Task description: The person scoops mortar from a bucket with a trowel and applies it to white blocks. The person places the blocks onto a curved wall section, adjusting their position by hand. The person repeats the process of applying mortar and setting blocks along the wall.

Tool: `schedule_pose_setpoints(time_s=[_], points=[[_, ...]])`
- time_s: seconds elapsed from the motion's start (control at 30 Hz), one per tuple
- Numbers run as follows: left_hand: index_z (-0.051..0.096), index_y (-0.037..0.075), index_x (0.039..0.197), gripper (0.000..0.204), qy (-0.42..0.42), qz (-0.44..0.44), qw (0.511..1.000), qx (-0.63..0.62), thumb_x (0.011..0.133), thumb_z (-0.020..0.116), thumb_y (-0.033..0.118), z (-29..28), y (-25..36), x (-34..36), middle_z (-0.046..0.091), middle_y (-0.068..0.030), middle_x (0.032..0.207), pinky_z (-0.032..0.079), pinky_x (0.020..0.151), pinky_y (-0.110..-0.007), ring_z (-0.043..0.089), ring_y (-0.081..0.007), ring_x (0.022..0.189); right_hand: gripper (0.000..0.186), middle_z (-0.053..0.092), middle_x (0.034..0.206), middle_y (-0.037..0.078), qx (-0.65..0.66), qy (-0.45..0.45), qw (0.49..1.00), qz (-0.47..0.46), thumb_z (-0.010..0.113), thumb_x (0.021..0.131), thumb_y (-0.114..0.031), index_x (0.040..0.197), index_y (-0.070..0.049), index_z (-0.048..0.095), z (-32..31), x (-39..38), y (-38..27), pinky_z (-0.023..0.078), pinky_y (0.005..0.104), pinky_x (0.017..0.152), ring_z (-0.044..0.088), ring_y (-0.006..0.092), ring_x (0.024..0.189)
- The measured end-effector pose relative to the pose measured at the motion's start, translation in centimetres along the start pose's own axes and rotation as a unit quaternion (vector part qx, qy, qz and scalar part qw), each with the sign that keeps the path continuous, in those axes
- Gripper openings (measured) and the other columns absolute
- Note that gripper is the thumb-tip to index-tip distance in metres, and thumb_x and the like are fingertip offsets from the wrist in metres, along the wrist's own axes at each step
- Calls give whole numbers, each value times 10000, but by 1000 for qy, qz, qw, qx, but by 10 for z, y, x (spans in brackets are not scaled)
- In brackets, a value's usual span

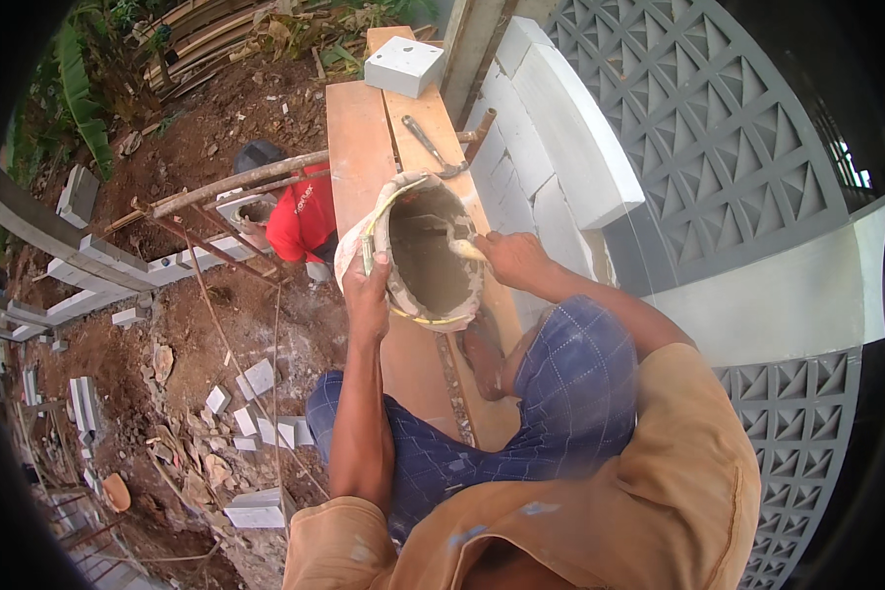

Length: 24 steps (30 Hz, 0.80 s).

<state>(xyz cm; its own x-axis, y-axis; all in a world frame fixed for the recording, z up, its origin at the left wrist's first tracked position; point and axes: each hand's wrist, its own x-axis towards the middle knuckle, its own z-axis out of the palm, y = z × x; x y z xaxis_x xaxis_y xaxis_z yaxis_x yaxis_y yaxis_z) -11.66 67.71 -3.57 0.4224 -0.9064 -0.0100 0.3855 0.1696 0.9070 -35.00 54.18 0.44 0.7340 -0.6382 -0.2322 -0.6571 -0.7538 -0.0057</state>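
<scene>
A bucket of grey wet mortar is held tilted above the plank scaffold. My left hand grips its left side by the rim and handle. My right hand is closed on the pale handle of a trowel, whose head reaches into the bucket. A claw hammer lies on the planks beyond the bucket. My crossed legs in blue checked trousers rest on the boards below.
A white block sits at the planks' far end. White block wall and grey vented panels line the right. Scaffold poles edge the left drop, where a co-worker in red is below among scattered blocks.
</scene>
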Motion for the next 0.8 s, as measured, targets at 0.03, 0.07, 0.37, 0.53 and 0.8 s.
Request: schedule_pose_setpoints(time_s=[0.03,0.07,0.37,0.53,0.8], points=[[514,-66,1422,542,-18,-4,1000,-20,1017,630,275,13,3,-1,601,-109,1310,424,1028,-335,547,-191,1173,245,713,972,175,-34,40,998,21,610,847,-101,1081,-30,625,5,-7,4,552,486,686,720,372,811],[515,-61,1421,556,-39,-5,999,-20,1009,643,289,23,2,-4,602,-104,1305,424,1028,-336,547,-185,1171,230,707,948,182,-35,77,996,6,599,858,-78,1083,-42,636,16,-17,10,553,485,643,721,346,741],[581,-50,1361,614,-122,-15,992,20,966,694,406,56,-42,3,627,-88,1230,435,986,-324,552,-174,1122,336,718,1035,130,-41,42,995,80,615,886,-134,1219,-128,665,-14,-88,46,555,475,696,718,355,824],[645,-54,1257,552,-169,28,976,136,987,649,428,82,-50,-10,658,-55,1103,473,876,-298,570,-127,1001,394,710,1041,168,111,-49,985,119,682,865,-205,1247,-116,647,26,-138,31,529,504,799,688,370,966],[612,-52,1325,610,-183,15,966,183,986,631,454,94,-58,-25,659,-128,1226,456,962,-355,576,-205,1109,398,715,1008,183,247,-40,947,200,667,907,-289,1216,-39,649,44,-172,47,518,465,851,693,358,970]])
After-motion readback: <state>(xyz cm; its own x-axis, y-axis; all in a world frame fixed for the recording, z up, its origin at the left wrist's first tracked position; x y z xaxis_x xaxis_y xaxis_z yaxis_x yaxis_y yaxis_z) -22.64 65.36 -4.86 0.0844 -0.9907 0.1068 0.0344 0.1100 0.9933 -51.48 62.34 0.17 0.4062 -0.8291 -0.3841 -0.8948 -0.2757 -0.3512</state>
